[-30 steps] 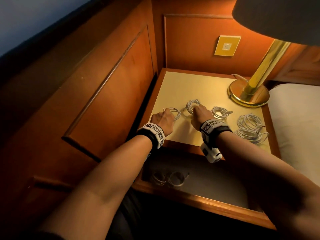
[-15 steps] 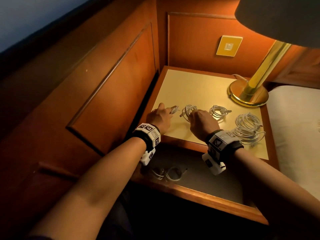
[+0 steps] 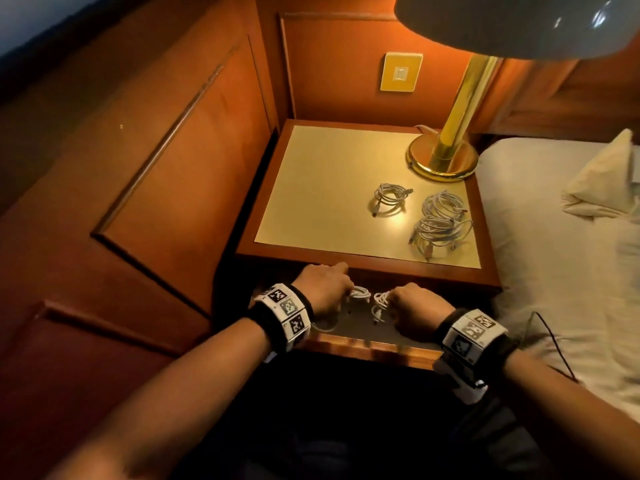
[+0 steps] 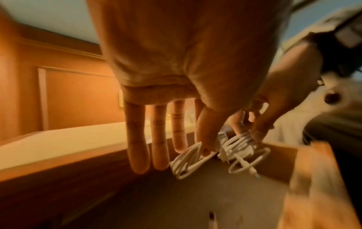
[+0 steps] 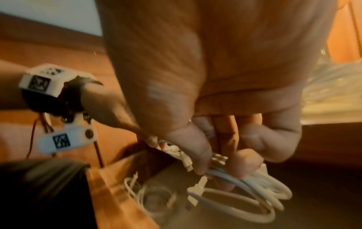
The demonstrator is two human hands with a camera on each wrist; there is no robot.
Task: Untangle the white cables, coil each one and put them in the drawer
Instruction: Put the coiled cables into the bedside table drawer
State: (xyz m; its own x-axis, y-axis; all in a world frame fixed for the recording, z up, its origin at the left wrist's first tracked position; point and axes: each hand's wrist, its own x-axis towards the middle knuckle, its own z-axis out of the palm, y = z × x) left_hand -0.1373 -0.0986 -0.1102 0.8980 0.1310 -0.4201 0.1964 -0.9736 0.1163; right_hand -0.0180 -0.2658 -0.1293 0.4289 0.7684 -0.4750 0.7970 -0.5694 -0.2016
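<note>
Both hands hover over the open drawer (image 3: 374,349) of the nightstand (image 3: 311,188). My left hand (image 3: 322,292) pinches a small coiled white cable (image 4: 188,161) between thumb and forefinger, its other fingers straight. My right hand (image 3: 412,308) curls its fingers round a second coiled white cable (image 5: 245,198), right beside the first. Another white cable (image 5: 149,196) lies on the drawer floor under the left wrist. On the nightstand top rest one small coil (image 3: 389,199) and a larger heap of white cables (image 3: 440,220).
A brass lamp base (image 3: 443,161) stands at the nightstand's back right, its shade overhead. A bed with white sheets (image 3: 554,271) borders the right side, with a thin black wire (image 3: 554,341) across it. Wood panelling (image 3: 173,168) closes in the left.
Each hand has picked a coiled cable off the nightstand top and carried it toward me and down over the open drawer. Only the right-hand cables stay on top.
</note>
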